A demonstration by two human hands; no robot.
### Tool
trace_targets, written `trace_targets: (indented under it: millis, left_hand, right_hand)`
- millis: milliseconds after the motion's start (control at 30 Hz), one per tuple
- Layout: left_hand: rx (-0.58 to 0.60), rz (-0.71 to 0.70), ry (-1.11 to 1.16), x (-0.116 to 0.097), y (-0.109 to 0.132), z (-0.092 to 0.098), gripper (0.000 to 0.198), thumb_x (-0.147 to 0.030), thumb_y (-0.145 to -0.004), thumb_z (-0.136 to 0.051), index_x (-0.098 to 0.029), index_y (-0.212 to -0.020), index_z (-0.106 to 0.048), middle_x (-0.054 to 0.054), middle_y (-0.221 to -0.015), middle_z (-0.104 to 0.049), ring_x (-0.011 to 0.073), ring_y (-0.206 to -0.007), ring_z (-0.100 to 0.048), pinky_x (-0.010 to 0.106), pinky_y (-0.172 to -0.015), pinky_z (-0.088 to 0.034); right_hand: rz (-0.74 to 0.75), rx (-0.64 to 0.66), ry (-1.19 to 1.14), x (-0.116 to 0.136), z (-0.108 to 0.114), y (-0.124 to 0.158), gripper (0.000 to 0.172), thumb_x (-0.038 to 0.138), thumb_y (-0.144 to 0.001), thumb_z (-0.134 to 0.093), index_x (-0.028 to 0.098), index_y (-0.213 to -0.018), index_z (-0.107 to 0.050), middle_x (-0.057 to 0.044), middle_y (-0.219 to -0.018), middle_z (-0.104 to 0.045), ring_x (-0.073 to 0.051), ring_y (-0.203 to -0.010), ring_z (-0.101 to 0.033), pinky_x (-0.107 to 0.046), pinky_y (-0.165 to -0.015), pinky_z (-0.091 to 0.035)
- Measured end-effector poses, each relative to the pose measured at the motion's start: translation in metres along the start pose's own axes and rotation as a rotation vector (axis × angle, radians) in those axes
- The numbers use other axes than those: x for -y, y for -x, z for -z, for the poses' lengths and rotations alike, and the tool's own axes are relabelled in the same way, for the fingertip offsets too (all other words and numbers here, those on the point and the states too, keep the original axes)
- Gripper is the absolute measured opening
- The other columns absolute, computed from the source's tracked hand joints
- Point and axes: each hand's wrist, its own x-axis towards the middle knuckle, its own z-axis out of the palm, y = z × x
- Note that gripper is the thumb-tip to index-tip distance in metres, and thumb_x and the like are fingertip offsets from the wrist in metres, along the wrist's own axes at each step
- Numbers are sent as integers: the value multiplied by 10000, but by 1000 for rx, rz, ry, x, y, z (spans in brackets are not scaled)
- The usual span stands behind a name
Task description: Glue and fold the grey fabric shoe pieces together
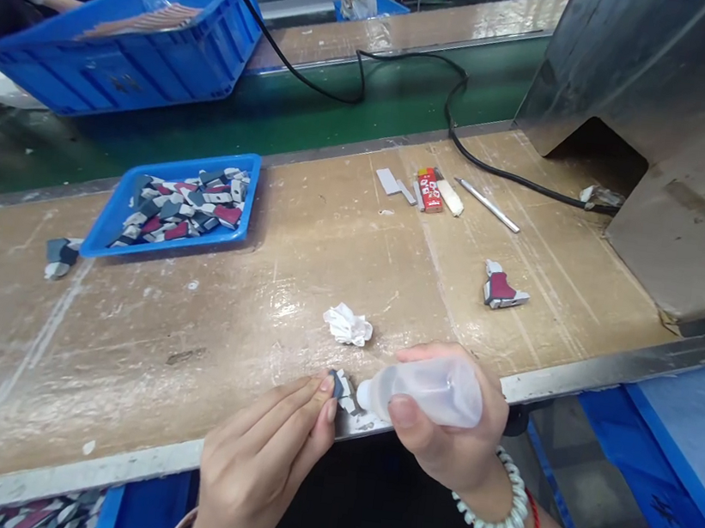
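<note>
My left hand pinches a small grey and white plastic part close to the table's front edge. In my right hand lies a translucent squeeze bottle, tipped sideways with its white nozzle right by the part; whether they touch I cannot tell. Just beyond the part is a crumpled white tissue. A similar part with a maroon face rests on the table to the right, and another grey and white part lies far left.
A blue tray holds several parts. Behind it stands a large blue crate, with a person beside it. A red box and a silver pen-like tool lie at the back. A black cable runs toward a metal housing on the right.
</note>
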Motion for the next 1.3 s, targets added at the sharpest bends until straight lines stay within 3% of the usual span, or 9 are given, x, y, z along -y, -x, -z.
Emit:
trace_targets:
  millis: [433,767,967,1067,1300]
  left_hand:
    - [-20,78,50,-5,-4,-2,168,50,-865,-678,-102,-935,-693,74,-976,-757,179,-944,-720,291,-862,-581]
    - [-25,96,28,-7,-5,-2,170,35,-878,-680,-108,-967,-695,79,-1006,-758,183,-977,-715,297,-878,-577]
    - [-10,94,-57,-14,2,-5,195,8,-921,-641,-90,-1086,-680,89,-1063,-740,188,-1039,-691,303,-942,-540]
    - [23,101,-172,-21,7,-6,243,-51,-953,-629,-85,-1193,-653,101,-1139,-718,213,-1084,-667,333,-974,-505]
    - [28,190,-288,-25,7,-6,249,-165,-978,-628,-93,-1216,-645,67,-910,-660,181,-797,-596,303,-741,-457]
  right_hand:
    - [-14,47,-8,-4,3,5,234,363,-851,-767,195,-974,-659,13,-757,-727,-128,-628,-708,-187,-563,-591]
    - [25,50,37,-5,3,5,243,403,-883,-725,193,-983,-657,-16,-762,-736,-176,-648,-721,-261,-551,-600]
    - [13,-165,-7,-10,3,13,322,447,-865,-731,218,-1078,-655,-29,-850,-722,-185,-683,-710,-281,-573,-606]
    - [-25,-203,-10,-10,2,14,313,434,-871,-721,221,-1089,-647,-26,-851,-718,-186,-689,-705,-289,-600,-613]
    - [-52,-212,13,-10,3,16,280,425,-849,-735,213,-1019,-664,-12,-811,-698,-169,-656,-678,-257,-559,-578]
